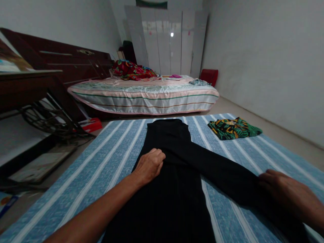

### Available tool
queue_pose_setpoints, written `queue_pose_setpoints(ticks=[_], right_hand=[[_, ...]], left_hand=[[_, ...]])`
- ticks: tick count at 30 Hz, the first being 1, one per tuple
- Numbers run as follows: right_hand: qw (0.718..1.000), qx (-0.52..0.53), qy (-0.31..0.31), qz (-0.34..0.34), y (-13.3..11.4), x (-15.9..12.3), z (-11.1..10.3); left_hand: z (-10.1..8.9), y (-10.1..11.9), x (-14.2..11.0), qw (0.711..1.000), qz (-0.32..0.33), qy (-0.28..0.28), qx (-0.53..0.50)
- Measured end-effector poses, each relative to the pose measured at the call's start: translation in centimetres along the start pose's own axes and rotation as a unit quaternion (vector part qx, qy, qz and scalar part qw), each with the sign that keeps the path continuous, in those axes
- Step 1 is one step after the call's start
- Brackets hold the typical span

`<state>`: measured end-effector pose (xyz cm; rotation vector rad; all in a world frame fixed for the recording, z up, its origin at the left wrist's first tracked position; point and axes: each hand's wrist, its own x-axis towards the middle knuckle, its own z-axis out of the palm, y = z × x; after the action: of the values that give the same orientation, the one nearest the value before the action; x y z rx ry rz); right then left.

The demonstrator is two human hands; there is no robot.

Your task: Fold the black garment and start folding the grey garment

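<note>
A black garment (174, 192) lies lengthwise on a blue-and-white striped sheet, its far end neatly edged. One long narrow part of it (222, 165), a sleeve or a leg, slants off to the right. My left hand (149, 165) is closed, with its curled fingers gripping the cloth near the upper middle. At the right, my right hand (286, 190) is closed on the slanting part, its fingertips partly hidden. The garment's near end runs out of the frame, so I cannot tell its exact kind.
A folded green, black and yellow patterned cloth (234, 128) rests on the striped sheet (118, 148) at the far right. Beyond stands another bed (152, 98) with a red floral bundle (134, 70). A dark table with a metal wheel (45, 118) is at the left.
</note>
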<state>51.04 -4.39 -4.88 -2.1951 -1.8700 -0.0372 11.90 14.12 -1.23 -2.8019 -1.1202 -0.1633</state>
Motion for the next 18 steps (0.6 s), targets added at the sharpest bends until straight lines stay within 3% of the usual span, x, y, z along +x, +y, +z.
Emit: queue_pose_setpoints(ticks=[3,8,14,16,18], right_hand=[[0.997,0.026,-0.068,0.018,0.2,0.4,-0.6],[0.980,0.134,-0.113,0.093,0.5,1.8,-2.7],[0.892,0.364,-0.213,0.163,1.7,3.8,-4.1],[0.902,0.346,-0.200,0.165,2.2,4.1,-3.7],[0.933,0.283,-0.167,0.149,2.4,4.0,-3.2]], left_hand=[[0.2,-0.2,0.1,1.000,0.007,0.007,-0.004],[0.7,-0.7,0.2,0.999,0.025,0.036,-0.017],[1.6,-1.6,0.3,0.996,0.045,0.074,-0.037],[1.4,-1.5,0.3,0.996,0.040,0.065,-0.037],[1.1,-1.2,0.2,0.997,0.034,0.051,-0.036]])
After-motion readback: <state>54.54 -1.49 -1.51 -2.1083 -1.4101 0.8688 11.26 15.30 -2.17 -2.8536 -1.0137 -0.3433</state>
